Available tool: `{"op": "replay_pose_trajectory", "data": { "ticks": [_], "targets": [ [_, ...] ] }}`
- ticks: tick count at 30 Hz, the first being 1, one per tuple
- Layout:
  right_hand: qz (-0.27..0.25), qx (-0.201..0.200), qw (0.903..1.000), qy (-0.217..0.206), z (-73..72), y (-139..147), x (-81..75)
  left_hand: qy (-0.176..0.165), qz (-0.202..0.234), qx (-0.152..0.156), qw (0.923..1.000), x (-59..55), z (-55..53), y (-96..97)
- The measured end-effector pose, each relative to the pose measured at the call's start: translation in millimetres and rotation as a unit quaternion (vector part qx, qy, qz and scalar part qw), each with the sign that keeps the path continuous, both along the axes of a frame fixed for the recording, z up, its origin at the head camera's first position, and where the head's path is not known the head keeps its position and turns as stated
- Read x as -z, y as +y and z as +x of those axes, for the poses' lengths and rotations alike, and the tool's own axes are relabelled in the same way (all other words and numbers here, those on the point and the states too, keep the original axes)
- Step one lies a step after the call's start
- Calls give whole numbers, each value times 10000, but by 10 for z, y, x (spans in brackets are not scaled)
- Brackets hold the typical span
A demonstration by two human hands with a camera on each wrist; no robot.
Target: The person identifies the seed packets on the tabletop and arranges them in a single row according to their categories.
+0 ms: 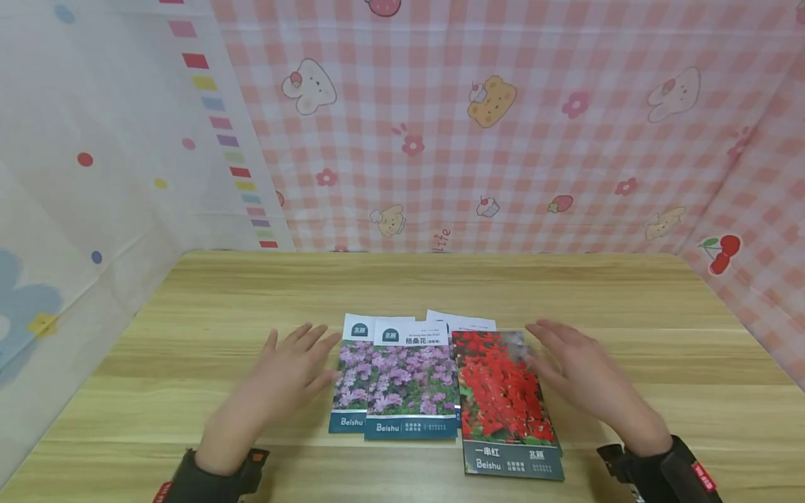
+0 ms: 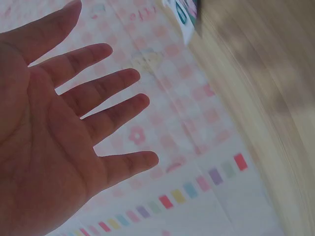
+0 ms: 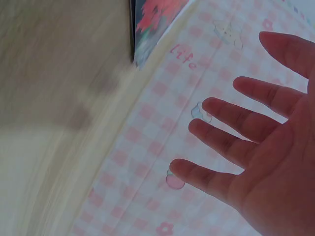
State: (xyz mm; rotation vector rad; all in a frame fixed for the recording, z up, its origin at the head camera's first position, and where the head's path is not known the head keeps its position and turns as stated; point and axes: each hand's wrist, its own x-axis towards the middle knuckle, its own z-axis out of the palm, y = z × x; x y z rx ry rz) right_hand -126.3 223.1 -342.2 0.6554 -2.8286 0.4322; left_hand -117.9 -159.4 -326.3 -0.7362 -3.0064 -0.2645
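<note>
In the head view, seed packets with flower pictures lie overlapping on the wooden table. A purple-flower packet (image 1: 411, 381) lies partly over another purple one (image 1: 352, 377) to its left. On the right, a red-flower packet (image 1: 506, 391) covers most of a packet whose white top (image 1: 462, 321) shows behind it. My left hand (image 1: 283, 374) is spread just left of the packets, holding nothing. My right hand (image 1: 585, 370) is by the red packet's right edge, fingers extended, its fingertips overlapping the packet's upper corner in this view. Both wrist views show empty palms with straight fingers.
The wooden table (image 1: 251, 286) runs back to a pink checked cloth (image 1: 440, 161) with cartoon prints. A white cloth (image 1: 94, 209) with coloured dots hangs at the left, and more checked cloth (image 1: 761, 209) closes off the right side. Each wrist wears a black band (image 1: 216, 475).
</note>
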Motion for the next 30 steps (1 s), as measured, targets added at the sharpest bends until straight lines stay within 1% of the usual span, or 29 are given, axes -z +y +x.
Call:
{"op": "replay_pose_trajectory", "data": {
  "ticks": [4, 7, 10, 13, 16, 17, 19, 24, 27, 30],
  "targets": [
    [195, 25, 9998, -89, 26, -99, 10, -185, -11, 197, 9996, -4, 41, 125],
    [279, -100, 9996, -22, 52, -179, 28, -356, 137, 308, 9988, 1, 77, 214],
    [286, -321, 9991, 52, 85, -265, 51, -453, 491, 402, 9970, 20, 109, 291],
    [229, -603, 9979, 56, 131, -367, 76, -679, 976, 267, 9925, 46, 133, 360],
    [167, -970, 9951, 11, 182, -473, 101, -962, 1435, 91, 9849, 88, 130, 410],
    [128, -1089, 9940, -41, 203, -505, 108, -1066, 1561, 36, 9820, 103, 126, 423],
    [64, -1324, 9909, -231, 244, -560, 112, -1214, 1721, 21, 9776, 135, 114, 438],
    [148, -1768, 9794, -967, 342, -650, 101, -1539, 1901, 17, 9696, 198, 94, 450],
    [264, -2027, 9710, -1236, 372, -686, 102, -1800, 2054, -56, 9620, 221, 86, 450],
    [329, -2190, 9645, -1439, 389, -712, 112, -2004, 2185, -127, 9549, 239, 78, 449]
  ]
}}
